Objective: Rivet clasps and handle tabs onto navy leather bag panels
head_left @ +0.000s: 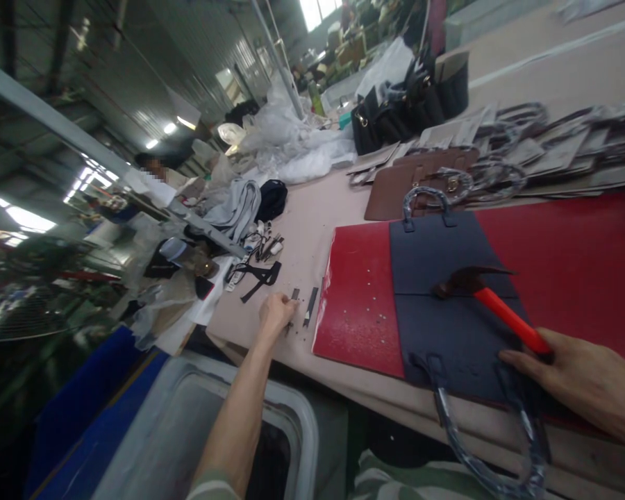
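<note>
My right hand (578,371) grips the orange-red handle of a claw hammer (507,316). The hammer's dark head rests on or just over a dark navy handbag panel (448,257) with plastic-wrapped handles at both ends. That panel lies across a red board (362,298) dotted with small bits. At the near left table edge, my left hand (278,312) has its fingertips pinched together over a thin dark strip; what they hold is too small to make out. Just right of it lies another flat dark strip (311,305) with a pale mark.
Brown bag panels (396,187) and piled wrapped handles lie behind the board. Black handbags (411,97) stand farther back near plastic sheeting (292,139). Cables and a black strap (260,278) are at left. A grey bin (187,417) stands below the table edge. Another person is far left.
</note>
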`<state>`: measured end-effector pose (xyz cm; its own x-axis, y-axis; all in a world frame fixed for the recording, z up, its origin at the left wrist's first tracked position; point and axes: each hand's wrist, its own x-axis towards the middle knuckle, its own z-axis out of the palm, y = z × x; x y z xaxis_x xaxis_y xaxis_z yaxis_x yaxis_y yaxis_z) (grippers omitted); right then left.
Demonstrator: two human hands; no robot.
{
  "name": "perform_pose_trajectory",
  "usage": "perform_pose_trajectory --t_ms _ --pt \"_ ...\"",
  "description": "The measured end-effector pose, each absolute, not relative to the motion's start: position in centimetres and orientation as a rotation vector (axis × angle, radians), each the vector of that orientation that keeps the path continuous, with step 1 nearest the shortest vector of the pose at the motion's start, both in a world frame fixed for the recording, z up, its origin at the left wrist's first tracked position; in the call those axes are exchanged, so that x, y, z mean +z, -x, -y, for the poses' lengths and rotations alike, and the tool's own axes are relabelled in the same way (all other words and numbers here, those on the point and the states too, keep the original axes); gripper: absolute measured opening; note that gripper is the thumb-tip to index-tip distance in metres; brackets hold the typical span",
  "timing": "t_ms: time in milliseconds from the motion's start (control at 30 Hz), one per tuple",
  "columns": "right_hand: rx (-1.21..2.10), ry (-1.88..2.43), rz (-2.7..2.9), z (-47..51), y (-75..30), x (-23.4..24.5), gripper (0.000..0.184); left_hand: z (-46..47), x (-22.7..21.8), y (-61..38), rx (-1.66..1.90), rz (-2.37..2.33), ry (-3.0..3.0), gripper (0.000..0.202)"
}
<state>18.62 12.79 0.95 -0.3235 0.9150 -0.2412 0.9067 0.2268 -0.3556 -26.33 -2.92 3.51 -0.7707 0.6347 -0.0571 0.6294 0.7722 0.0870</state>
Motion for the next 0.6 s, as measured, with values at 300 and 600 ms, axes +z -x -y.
perform_pose_trajectory --t_ms 300,600 --pt "0.94 1.816 2.354 -12.7 -18.6 1.9 0.022 -3.3 3.2 23.5 0.235 -2.771 -1.189 0.031" --pt "0.765 1.829 2.466 -11.5 -18.1 3.2 0.021 -5.0 4.6 24.8 -0.024 -2.613 -1.197 0.029"
